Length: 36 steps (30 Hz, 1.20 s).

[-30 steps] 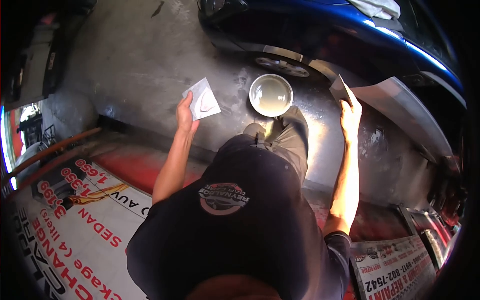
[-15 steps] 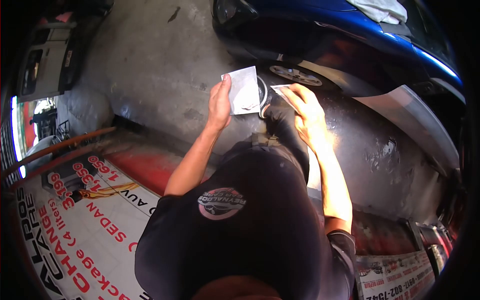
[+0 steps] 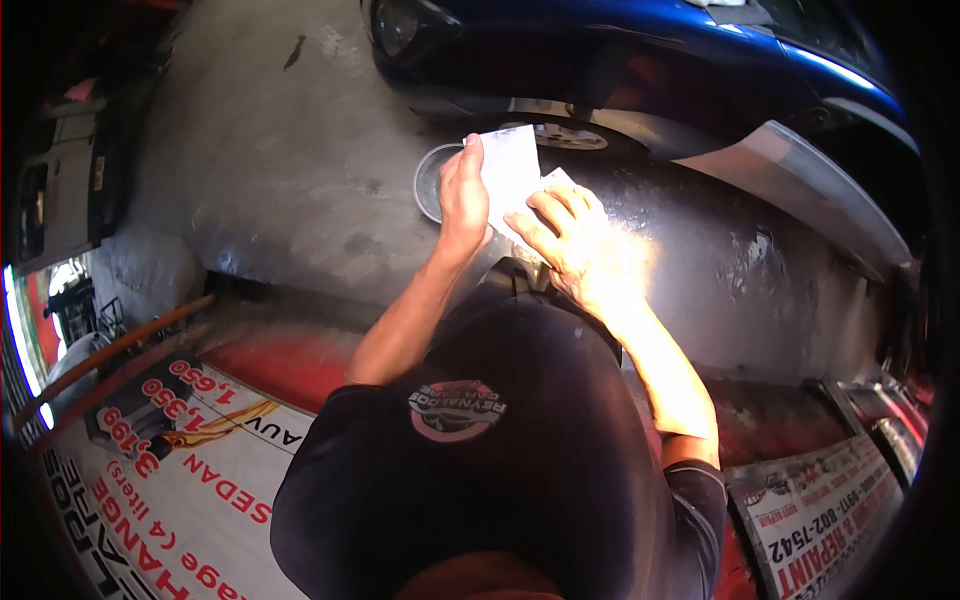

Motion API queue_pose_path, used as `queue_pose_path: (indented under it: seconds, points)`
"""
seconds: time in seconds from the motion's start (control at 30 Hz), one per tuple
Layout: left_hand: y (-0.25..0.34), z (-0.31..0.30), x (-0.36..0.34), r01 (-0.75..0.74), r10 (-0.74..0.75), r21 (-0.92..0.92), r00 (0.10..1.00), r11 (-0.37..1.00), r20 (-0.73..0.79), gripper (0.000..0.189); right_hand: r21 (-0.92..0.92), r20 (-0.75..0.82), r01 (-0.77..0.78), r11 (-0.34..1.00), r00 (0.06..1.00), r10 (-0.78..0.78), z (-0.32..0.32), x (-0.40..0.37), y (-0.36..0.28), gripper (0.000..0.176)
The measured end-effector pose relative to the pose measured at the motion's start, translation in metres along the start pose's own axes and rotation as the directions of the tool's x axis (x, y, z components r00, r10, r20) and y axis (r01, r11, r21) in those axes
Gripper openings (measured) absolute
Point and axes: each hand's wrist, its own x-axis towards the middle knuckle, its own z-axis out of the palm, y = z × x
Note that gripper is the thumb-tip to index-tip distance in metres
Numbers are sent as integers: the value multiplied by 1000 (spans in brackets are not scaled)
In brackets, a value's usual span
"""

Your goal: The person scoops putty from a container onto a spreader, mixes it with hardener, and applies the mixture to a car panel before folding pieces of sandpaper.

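Probably a car repair garage, blue car (image 3: 640,40), oil-change price banner (image 3: 170,470), concrete floor (image 3: 280,150)

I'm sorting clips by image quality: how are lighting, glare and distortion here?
Head view: strong fisheye bending, black vignetted corners; sunlight overexposes the right hand and the concrete floor beside it; the left hand and paper sheet are readable; streak highlights on the blue car.

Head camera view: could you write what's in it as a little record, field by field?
Left hand: pinches the pale sheet by its left edge
Right hand: fingers on the sheet's lower right part; grip unclear
Bowl: round, partly hidden behind the left hand
Floor: grey concrete, wet patches
Car: blue, at top
Grey panel: at right, beside the car
Banner: red lettering, lower left
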Motion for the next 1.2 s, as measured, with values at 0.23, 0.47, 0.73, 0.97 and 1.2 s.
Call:
queue_pose_path:
  seconds: [0.23, 0.47, 0.73, 0.97, 1.2]
  points:
    - [35, 63, -6, -74, 80, -57, 990, 996, 115, 43, 108, -22, -256, 961, 965, 260, -25, -78, 24, 48]
    - [-27, 79, -30, 323, -217, -127, 832, 938, 511, 32, 431, -291, -256, 865, 869, 401, -93, -101, 3, 38]
    - [-38, 123, -101, 410, -246, -115, 724, 905, 644, 25, 252, -323, -341, 906, 853, 411, -80, -185, 29, 67]
    - [-27, 161, -132, 124, -84, -20, 774, 992, 627, 37, 107, -447, -444, 889, 777, 442, -146, -202, 24, 50]
    - [-68, 173, -163, -104, 73, 26, 838, 994, 541, 34, -84, -243, -278, 957, 937, 251, -126, -222, -7, 53]
